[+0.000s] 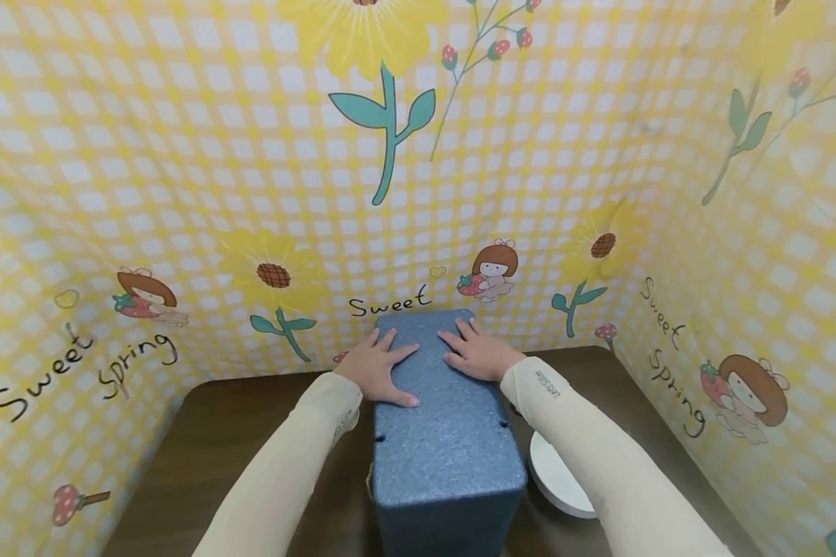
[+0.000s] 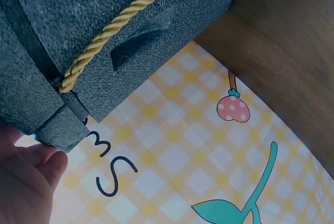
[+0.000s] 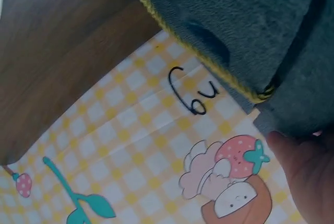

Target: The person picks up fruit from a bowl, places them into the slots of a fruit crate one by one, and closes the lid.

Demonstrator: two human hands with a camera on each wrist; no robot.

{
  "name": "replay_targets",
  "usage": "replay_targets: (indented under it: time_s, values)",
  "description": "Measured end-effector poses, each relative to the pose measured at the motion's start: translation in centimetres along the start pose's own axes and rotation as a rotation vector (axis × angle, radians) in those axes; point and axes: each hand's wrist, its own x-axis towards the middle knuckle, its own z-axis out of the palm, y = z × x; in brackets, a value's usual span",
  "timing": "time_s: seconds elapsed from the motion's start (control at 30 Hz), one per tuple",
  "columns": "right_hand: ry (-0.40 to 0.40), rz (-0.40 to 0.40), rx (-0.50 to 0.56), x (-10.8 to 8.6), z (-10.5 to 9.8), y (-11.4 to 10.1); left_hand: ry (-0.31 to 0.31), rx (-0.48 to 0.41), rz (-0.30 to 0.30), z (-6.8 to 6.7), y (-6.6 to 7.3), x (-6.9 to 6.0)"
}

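Note:
A blue-grey foam box (image 1: 453, 456) with a lid stands lengthwise on the table in the head view. My left hand (image 1: 376, 369) rests on the far left part of the lid, thumb and fingers spread apart. On the far right part lies my right hand (image 1: 484, 354), its fingers extended over the top. A twisted gold rope (image 2: 120, 23) runs along the box's side in the left wrist view, above a dark recess. Another gold rope (image 3: 172, 31) shows on the side seen from the right wrist. The box's inside is hidden.
A round white dish-like thing (image 1: 560, 480) sits right of the box, partly behind the right sleeve. The dark wooden table (image 1: 230, 418) meets a yellow checked cloth (image 1: 362, 240) that hangs at the back and both sides.

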Motion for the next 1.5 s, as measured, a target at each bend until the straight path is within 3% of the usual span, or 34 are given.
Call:
replay_targets:
  time_s: [0.2,0.47,0.63,0.93,1.13,1.33,1.4,1.5]
  values:
    - [-0.008,0.055,0.016,-0.2,0.0,0.1,0.01,-0.009,0.024,0.1,0.6,0.1]
    - [0.017,0.008,0.072,-0.5,0.1,0.0,0.05,-0.067,0.002,0.9,0.3,-0.4]
    - [0.026,-0.014,0.105,-1.4,0.2,0.0,0.035,-0.109,0.012,1.2,0.6,-0.9]
    - [0.123,-0.024,0.172,-2.5,1.2,-0.4,0.019,-0.111,0.014,0.8,1.2,-2.3]
    - [0.168,-0.017,0.235,-2.4,1.1,0.1,-0.002,-0.086,-0.003,-0.2,1.6,-2.1]
    - [0.156,0.014,0.275,-2.6,1.4,0.3,-0.006,-0.095,-0.006,0.6,1.3,-1.7]
    - [0.141,0.021,0.297,-3.0,1.6,0.6,-0.004,-0.054,0.03,0.5,0.9,-2.2]
    - [0.165,-0.004,0.325,-4.7,1.8,1.7,0.047,0.002,0.078,0.5,-0.8,-4.1]
